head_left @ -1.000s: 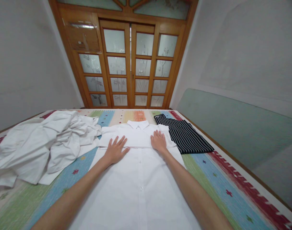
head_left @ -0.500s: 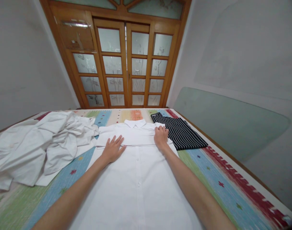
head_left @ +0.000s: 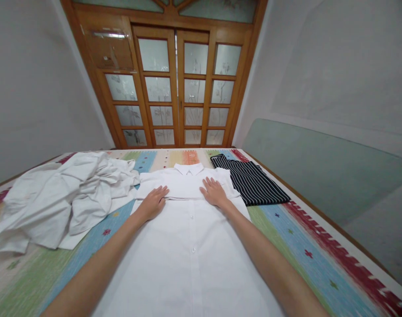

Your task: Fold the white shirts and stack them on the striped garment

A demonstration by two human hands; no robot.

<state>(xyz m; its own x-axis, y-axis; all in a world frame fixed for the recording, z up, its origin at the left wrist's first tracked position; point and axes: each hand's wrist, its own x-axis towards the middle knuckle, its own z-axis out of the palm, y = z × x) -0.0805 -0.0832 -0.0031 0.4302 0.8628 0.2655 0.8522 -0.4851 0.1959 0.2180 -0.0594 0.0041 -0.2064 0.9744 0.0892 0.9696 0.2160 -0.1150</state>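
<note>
A white button-up shirt [head_left: 193, 233] lies face up in front of me, collar at the far end, its sleeves laid across the chest in a band below the collar. My left hand [head_left: 154, 201] rests on the left part of that band, palm down, fingers stretched out and pointing right. On the right part of the band lies my right hand [head_left: 214, 191], flat with its fingers apart. Neither hand grips the cloth.
Crumpled white cloth [head_left: 58, 198] is heaped on the left. A folded black-and-white striped garment [head_left: 255, 182] lies just right of the shirt. Beneath everything is a colourful patterned cover [head_left: 286, 237]. A pale green panel [head_left: 313, 163] leans at the right wall; wooden glazed doors [head_left: 177, 88] stand beyond.
My right hand has let go of the sleeve edge at the right and moved slightly left, opening flat on the cloth. The left hand stays on the band, its fingers now closer together.
</note>
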